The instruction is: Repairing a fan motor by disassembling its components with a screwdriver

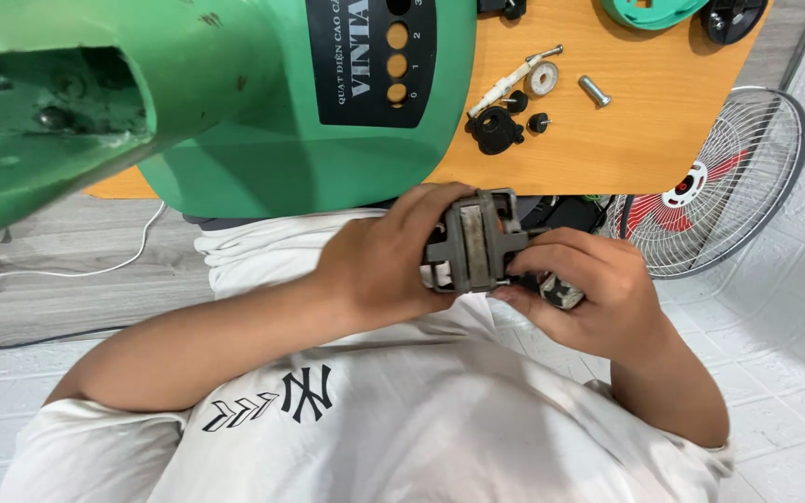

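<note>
Both hands clamped on motor (475, 244), held mid-air against white shirt (402, 410), below table (607, 140) edge. Left hand (379, 265) wrapped around one side, fingers closed; right hand (589, 289) pinching opposite end, likely to steady it. Green fan base (263, 121) on table; black knob (494, 129), bolt (594, 90), washer (542, 78) loose beside. Fan guard (719, 186) on floor.

Both hands, left hand (379, 265) and right hand (589, 289), clasp a grey motor (472, 242).
</note>
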